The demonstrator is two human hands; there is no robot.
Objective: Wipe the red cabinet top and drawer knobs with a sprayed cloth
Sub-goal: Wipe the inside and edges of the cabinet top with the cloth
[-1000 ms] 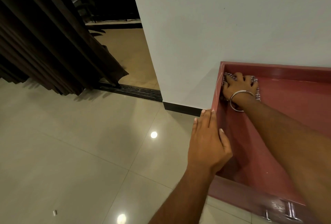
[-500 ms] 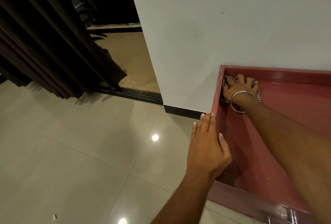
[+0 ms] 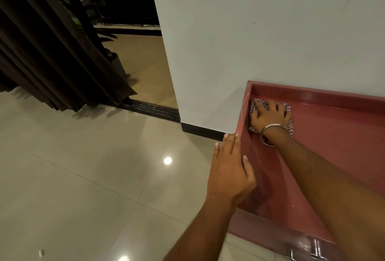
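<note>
The red cabinet top (image 3: 325,135) fills the lower right, set against a white wall. My right hand (image 3: 269,115), with a metal bangle at the wrist, presses a checked cloth (image 3: 254,105) flat into the top's far left corner, fingers spread. My left hand (image 3: 230,169) rests on the cabinet's left edge with its fingers straight and together, holding nothing. Metal drawer knobs (image 3: 316,248) show on the front face at the bottom right, partly cut off by the frame edge.
A white wall (image 3: 250,41) with a dark skirting runs behind the cabinet. Glossy beige floor tiles (image 3: 83,177) spread to the left. A dark brown curtain (image 3: 48,52) hangs at the upper left beside an open sliding-door track (image 3: 152,110).
My right hand has shifted the cloth slightly within the far left corner. My left hand stays on the cabinet's left edge.
</note>
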